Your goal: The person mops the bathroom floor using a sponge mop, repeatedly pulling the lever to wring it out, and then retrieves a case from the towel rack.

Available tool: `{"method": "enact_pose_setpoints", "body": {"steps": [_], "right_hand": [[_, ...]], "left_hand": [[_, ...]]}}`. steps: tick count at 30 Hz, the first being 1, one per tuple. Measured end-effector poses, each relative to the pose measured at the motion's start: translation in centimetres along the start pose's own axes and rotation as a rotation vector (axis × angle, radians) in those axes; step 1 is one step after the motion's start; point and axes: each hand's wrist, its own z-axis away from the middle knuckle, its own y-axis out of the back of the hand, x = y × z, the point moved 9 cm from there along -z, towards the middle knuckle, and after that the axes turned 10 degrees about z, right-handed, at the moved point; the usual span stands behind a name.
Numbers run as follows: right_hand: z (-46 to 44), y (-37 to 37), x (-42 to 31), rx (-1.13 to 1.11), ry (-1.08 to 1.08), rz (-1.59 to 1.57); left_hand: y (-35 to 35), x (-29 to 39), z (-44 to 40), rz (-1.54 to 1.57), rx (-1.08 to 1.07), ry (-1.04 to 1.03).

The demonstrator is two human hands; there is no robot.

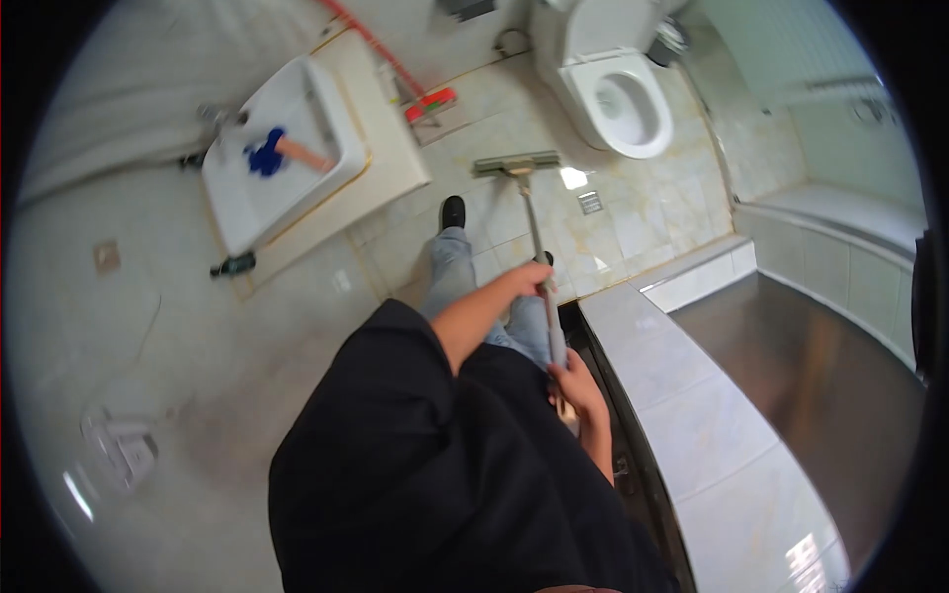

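Both my hands grip the long pale handle of a mop. My left hand is wrapped round the handle farther from my body. My right hand is closed round it lower down, close to my waist. The mop's wide, flat, greenish-grey head rests on the tiled floor ahead of my feet, between the sink counter and the toilet. One black shoe stands left of the handle; the other is mostly hidden behind my left hand.
A white sink at left holds a dark blue item with a pinkish part. A red broom head leans near the counter. The toilet stands ahead, a floor drain before it. A raised tiled ledge borders a tub at right.
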Motion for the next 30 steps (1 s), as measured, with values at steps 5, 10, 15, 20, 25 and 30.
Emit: {"method": "enact_pose_setpoints", "body": {"steps": [5,10,15,20,25,30], "right_hand": [[6.0,3.5,3.5,0.095,-0.068,0.984],[9.4,2.3,0.7,0.040,-0.030,1.212],[9.3,0.4,2.7,0.031,0.051,1.337],[0.7,-5.2,4.2,-0.024,0.223,1.488],[-7.9,-16.3,0.2,-0.094,0.397,1.374],[-9.4,-27.8,-4.2,-0.083,0.360,1.485]], "left_hand": [[-2.4,-7.8,-1.1,0.362,0.096,-0.060],[-1.9,-12.0,-1.4,0.591,0.328,-0.062],[2.2,-15.7,0.7,0.739,0.480,-0.056],[15.1,-10.8,3.3,0.383,0.713,-0.494],[29.6,-4.8,3.9,0.585,0.508,-0.613],[37.1,-1.0,11.5,0.963,0.456,-0.637]]}}
